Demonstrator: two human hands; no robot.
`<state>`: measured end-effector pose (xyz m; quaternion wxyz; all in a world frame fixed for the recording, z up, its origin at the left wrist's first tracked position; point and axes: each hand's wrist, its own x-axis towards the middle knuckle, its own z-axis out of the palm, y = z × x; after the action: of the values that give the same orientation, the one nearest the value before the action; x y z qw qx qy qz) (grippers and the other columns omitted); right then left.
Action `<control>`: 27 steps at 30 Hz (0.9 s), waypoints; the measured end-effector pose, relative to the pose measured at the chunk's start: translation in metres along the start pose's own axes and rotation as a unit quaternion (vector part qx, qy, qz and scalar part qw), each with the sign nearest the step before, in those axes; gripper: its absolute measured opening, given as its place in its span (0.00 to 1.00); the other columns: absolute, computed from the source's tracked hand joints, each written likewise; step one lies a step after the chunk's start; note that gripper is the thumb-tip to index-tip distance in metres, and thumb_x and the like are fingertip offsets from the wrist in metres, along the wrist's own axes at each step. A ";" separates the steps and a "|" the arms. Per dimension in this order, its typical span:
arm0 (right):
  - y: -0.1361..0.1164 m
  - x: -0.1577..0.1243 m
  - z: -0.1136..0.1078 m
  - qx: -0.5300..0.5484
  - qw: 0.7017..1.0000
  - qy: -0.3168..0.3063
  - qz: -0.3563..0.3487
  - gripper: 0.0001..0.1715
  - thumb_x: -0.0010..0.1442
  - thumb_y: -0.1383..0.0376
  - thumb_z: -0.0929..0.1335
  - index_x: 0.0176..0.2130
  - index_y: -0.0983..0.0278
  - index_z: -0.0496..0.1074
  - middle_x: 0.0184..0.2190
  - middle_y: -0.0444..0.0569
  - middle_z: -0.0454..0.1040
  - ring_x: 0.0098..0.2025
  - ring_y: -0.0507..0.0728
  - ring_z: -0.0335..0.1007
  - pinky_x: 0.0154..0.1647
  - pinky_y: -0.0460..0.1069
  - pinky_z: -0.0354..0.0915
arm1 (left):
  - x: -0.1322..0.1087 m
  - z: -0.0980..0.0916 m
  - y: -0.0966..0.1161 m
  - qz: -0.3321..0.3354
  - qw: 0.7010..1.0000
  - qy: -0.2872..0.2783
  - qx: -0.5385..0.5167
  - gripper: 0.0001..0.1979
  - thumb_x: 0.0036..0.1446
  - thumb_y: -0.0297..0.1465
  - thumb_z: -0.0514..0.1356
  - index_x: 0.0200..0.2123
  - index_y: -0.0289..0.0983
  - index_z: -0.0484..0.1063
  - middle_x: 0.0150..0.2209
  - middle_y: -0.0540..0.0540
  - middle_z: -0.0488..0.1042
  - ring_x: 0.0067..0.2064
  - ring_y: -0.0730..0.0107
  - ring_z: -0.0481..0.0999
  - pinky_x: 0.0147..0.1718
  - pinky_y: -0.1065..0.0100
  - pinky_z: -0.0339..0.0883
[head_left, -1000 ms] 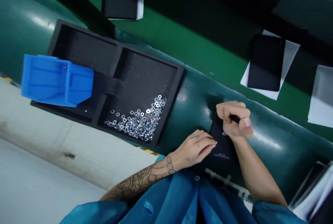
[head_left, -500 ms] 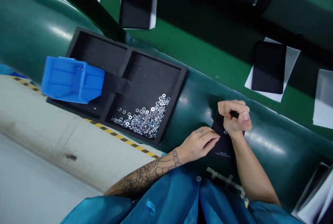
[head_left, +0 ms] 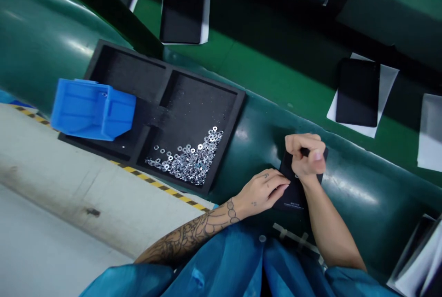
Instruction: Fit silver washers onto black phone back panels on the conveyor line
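A flat black tablet-like panel (head_left: 292,198) with small white print lies on the green bench in front of me. At its left edge rests my left hand (head_left: 265,191), with fingers pressed together and their tips on the panel. My right hand (head_left: 305,156) is curled closed above the panel's upper part and covers some of it. Whatever those curled fingers hold, if anything, is hidden. Left of my hands sits a black divided tray (head_left: 193,99) with a pile of shiny metal washers (head_left: 193,163) in its lower right corner.
A blue plastic bin (head_left: 93,110) stands on the tray's left side. Beyond the bench edge, black tablets (head_left: 182,11) lie on white sheets on a green surface. A dark green post (head_left: 113,16) crosses the upper left. White and dark sheets (head_left: 419,260) are stacked at lower right.
The whole view has shifted slightly. My right hand stays curled over the panel, having moved a little to the left; my left hand keeps its place at the panel's edge.
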<state>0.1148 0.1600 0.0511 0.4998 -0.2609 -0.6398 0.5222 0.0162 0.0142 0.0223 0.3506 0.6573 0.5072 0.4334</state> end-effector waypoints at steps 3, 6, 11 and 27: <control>0.000 0.001 -0.004 0.013 1.000 0.003 0.013 0.42 0.71 0.33 0.60 0.20 0.57 0.47 0.16 0.39 0.43 0.18 0.51 0.38 0.25 0.54 0.37 | 0.000 0.000 0.000 -0.002 1.000 -0.006 -0.001 0.08 0.74 0.26 0.59 0.51 0.38 0.77 0.44 0.42 0.83 0.45 0.63 0.83 0.50 0.60 0.80; 0.005 -0.003 -0.006 0.021 1.000 -0.001 -0.005 0.42 0.71 0.34 0.61 0.20 0.57 0.47 0.16 0.39 0.43 0.18 0.51 0.38 0.25 0.53 0.36 | -0.001 0.001 -0.002 -0.001 1.000 -0.016 0.001 0.08 0.75 0.27 0.58 0.51 0.38 0.77 0.45 0.42 0.82 0.46 0.62 0.83 0.50 0.59 0.80; 0.010 0.002 -0.006 0.033 0.999 0.001 0.020 0.44 0.67 0.30 0.61 0.18 0.56 0.47 0.14 0.38 0.43 0.17 0.51 0.38 0.23 0.52 0.37 | 0.000 0.000 -0.002 0.014 1.000 -0.011 0.002 0.08 0.76 0.27 0.58 0.50 0.38 0.77 0.45 0.41 0.82 0.47 0.61 0.83 0.49 0.60 0.79; -0.079 -0.172 -0.119 -0.270 0.890 0.180 0.322 0.23 0.58 0.44 0.79 0.41 0.59 0.80 0.44 0.53 0.82 0.37 0.60 0.76 0.31 0.52 0.69 | -0.061 0.027 0.033 -0.033 0.999 -0.018 -0.040 0.07 0.75 0.25 0.57 0.49 0.40 0.75 0.40 0.49 0.80 0.42 0.68 0.83 0.79 0.37 0.49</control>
<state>0.3007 0.0359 0.0556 0.3215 -0.6668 -0.5362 0.4055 0.0463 -0.0533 0.0293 0.3996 0.6336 0.5042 0.4298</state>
